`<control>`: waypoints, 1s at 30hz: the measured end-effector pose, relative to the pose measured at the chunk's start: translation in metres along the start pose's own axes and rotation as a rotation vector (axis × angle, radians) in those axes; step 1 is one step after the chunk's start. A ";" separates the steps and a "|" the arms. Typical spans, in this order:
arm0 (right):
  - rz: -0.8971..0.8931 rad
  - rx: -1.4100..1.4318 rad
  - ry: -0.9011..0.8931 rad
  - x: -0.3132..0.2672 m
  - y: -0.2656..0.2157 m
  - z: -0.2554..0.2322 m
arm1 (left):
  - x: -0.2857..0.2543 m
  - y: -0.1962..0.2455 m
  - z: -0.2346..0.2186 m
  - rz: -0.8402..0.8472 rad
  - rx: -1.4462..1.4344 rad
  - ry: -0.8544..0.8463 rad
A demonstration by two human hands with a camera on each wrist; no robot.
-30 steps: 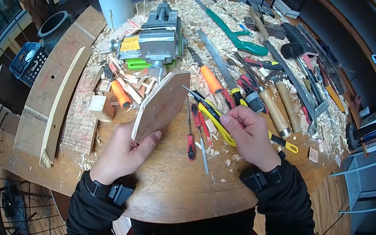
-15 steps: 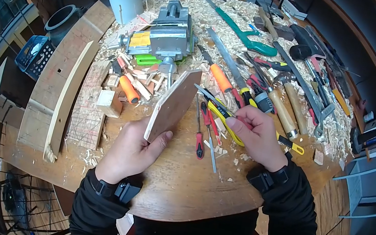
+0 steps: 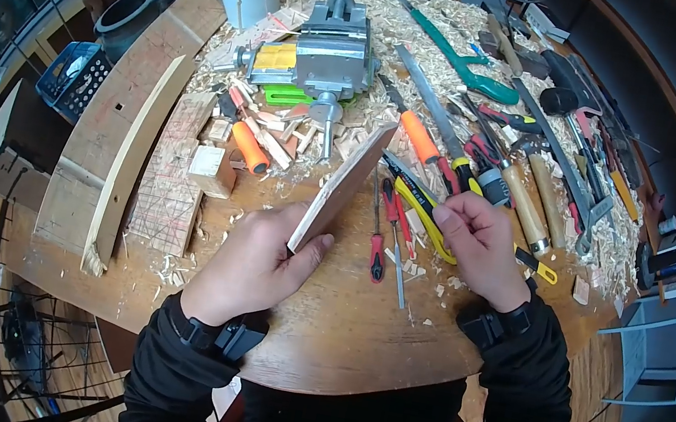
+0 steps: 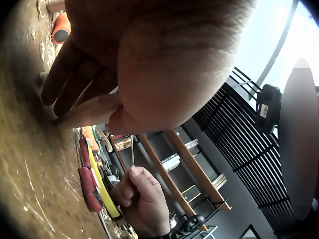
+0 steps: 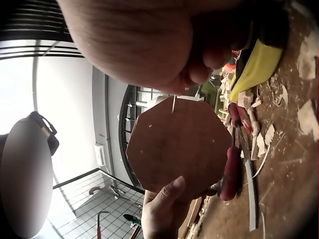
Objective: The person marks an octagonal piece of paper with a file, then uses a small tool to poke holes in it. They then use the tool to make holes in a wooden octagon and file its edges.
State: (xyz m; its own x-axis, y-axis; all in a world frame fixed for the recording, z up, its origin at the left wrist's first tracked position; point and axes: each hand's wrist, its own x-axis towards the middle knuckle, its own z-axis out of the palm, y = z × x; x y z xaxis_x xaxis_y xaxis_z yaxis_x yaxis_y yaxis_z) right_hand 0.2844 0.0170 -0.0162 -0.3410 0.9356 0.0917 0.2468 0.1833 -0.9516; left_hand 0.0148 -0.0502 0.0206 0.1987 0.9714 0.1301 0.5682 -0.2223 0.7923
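An eight-sided flat wooden board (image 3: 344,185) stands upright in my left hand (image 3: 263,266), gripped at its lower end between thumb and fingers. From the head it appears almost edge-on; in the right wrist view the board's brown face (image 5: 179,144) shows a few tiny holes. Thumb and curled fingers of my right hand (image 3: 485,248) pinch a thin rod-like tool, whose tip (image 5: 174,104) overlaps the board's upper edge in that view. Most of this rod is hidden by the hand. Behind the right fingers lies a yellow-and-black handled tool (image 3: 420,207) on the table.
Red-handled tools (image 3: 377,259), a grey metal strip (image 3: 396,276) and wood chips lie between the hands. Beyond are a vise (image 3: 333,57), orange handles (image 3: 249,148) and a green-handled saw (image 3: 478,80) among shavings. A wooden block (image 3: 212,171) and long boards (image 3: 129,165) stand left.
The head view has shifted, so the table's things sit farther right. The board has turned more edge-on to the head. Both hands keep their grips.
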 end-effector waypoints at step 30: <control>-0.052 0.138 0.027 0.002 0.001 0.002 | 0.001 0.003 -0.001 -0.010 0.013 -0.010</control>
State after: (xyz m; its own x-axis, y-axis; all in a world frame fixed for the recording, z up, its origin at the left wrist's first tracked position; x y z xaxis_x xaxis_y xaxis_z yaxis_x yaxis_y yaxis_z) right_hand 0.2824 0.0183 -0.0175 -0.3250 0.9340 0.1480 0.1018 0.1902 -0.9765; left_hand 0.0155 -0.0500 0.0237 0.2009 0.9727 0.1159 0.5809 -0.2136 0.7854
